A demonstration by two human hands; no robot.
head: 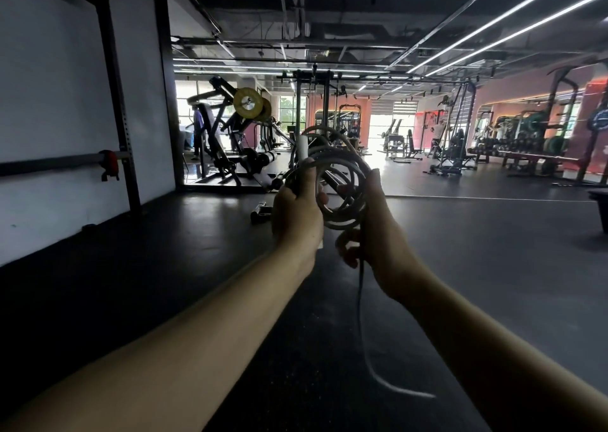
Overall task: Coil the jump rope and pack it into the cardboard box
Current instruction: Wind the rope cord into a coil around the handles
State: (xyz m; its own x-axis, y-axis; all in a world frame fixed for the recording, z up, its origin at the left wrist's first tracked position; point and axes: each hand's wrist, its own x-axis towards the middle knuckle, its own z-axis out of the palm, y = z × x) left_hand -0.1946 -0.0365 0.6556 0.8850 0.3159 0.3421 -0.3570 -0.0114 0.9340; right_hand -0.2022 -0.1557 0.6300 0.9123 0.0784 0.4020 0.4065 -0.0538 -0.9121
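Jump rope [342,181] loops sit bunched in mid-air between two raised hands, and every place below is given against that coil. Far to its left stands a white wall [49,102] crossed by a dark upright post [115,96], with a horizontal bar [49,163] ending in a red clamp [110,165]. Nearer, up and left of the coil and well behind it, a weight machine carries a yellow plate [247,102]. Just left of the coil, the left hand [296,217] has its fingers curled tight round a white handle [303,148], which rises upright above the fist, and round the left side of the loops. The coil itself is several grey turns, roughly round, overlapping loosely. Touching its right edge, the right hand [375,227] closes on the rope, thumb up along the outer loops and fingers curled under the bottom of the coil. From below that hand a loose tail [362,316] of rope hangs straight down and then curves out to the right across the dark floor [164,250] beneath the coil. Further right of the coil, and far behind it, racks of weights [526,142] line an orange-red wall [589,129], and bright strip lights [500,26] run along the ceiling above and right of it. No cardboard box can be made out
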